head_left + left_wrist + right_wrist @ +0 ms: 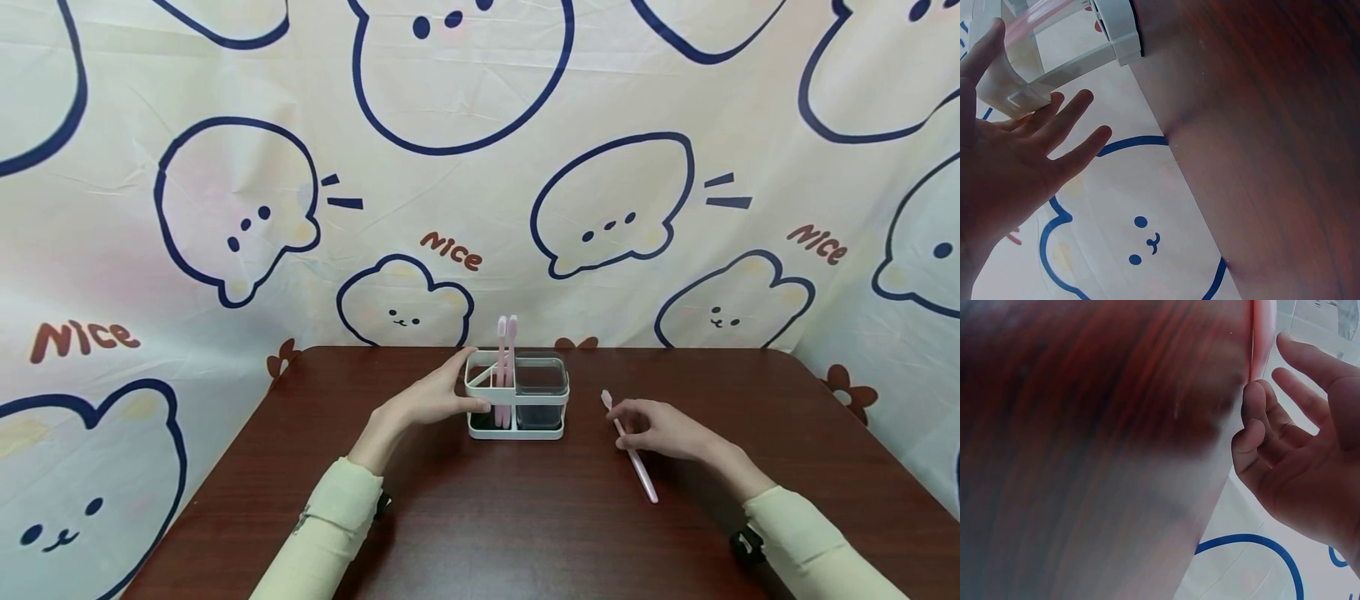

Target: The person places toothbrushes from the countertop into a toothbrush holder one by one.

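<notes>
A white toothbrush holder stands on the table, with two pink toothbrushes upright in its left part. My left hand grips the holder's left end, thumb in front and fingers behind; in the left wrist view this hand reaches round the white frame. To the right, my right hand has curled fingers at the upper part of a pink toothbrush, its bristle end pointing away from me. The right wrist view shows the toothbrush handle against thumb and fingertips; the exact contact is partly hidden.
A dark translucent cup sits in the holder's right part. The brown wooden table ends at a far edge just behind the holder. Beyond it hangs a pale cloth printed with cartoon outlines.
</notes>
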### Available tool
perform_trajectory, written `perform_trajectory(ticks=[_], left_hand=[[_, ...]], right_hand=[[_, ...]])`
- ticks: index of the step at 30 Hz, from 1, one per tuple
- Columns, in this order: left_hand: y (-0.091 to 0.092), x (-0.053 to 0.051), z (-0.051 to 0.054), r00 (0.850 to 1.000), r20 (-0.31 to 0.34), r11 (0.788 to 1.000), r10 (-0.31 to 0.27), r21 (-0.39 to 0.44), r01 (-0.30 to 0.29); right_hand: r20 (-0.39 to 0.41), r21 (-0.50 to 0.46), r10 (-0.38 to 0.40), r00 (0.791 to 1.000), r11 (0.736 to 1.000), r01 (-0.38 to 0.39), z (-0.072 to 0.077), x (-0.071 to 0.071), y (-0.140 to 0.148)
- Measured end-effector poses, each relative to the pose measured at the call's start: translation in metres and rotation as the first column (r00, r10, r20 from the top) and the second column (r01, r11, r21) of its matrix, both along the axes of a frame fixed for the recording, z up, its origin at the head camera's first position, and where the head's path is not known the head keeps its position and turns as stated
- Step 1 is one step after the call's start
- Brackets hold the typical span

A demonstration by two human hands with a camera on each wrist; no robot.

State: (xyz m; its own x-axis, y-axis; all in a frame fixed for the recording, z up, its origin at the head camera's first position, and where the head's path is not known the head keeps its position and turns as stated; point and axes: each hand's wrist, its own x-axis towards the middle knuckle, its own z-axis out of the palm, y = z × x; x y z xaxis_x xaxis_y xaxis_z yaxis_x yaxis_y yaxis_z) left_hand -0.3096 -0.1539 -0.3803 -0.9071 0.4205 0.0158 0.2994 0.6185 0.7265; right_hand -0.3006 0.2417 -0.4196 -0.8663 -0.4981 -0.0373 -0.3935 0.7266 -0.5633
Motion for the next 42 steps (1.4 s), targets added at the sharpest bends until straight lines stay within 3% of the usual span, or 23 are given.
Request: perform_trajectory(ticks=[18,29,42], left_hand=[[0.001,0.001,0.000,1.000,0.005,1.000,0.009,0.001,-0.009],[0.001,0.000,0.000,1.000,0.001,1.000,0.003,0.008,-0.003],[0.001,0.001,0.001,1.000,-0.004,1.000,0.000,0.005,0.000]], right_hand=[[0.061,0.020,-0.021,0.998,1.000,0.020,-0.002,-0.004,-0.006],[0.142,-0.041,-0.070,0.987,0.996,0.076,0.002,0.002,-0.011],[0.067,-0.103,-0.127,0.990,0.986,0.134,0.007,0.000,-0.012]])
